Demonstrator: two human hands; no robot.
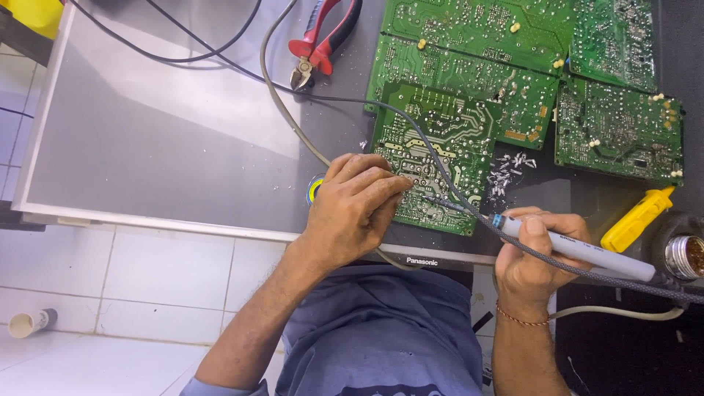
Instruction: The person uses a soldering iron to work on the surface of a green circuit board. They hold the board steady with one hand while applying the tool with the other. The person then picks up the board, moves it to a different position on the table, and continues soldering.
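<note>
A green circuit board (440,139) lies solder side up on a grey flat panel (169,139). My left hand (356,205) rests on the board's near left corner, fingers curled, holding it down. My right hand (532,257) grips a white soldering iron (579,253) like a pen, and the iron's dark tip (434,199) touches the board's near edge. A braided grey cable (411,125) runs from the iron across the board.
Several more green circuit boards (513,51) lie behind and to the right. Red-handled cutters (323,40) lie at the back. Cut metal leads (506,172), a yellow tool (636,218) and a brass tip-cleaner pot (686,257) are to the right. White tiled floor (110,293) is below.
</note>
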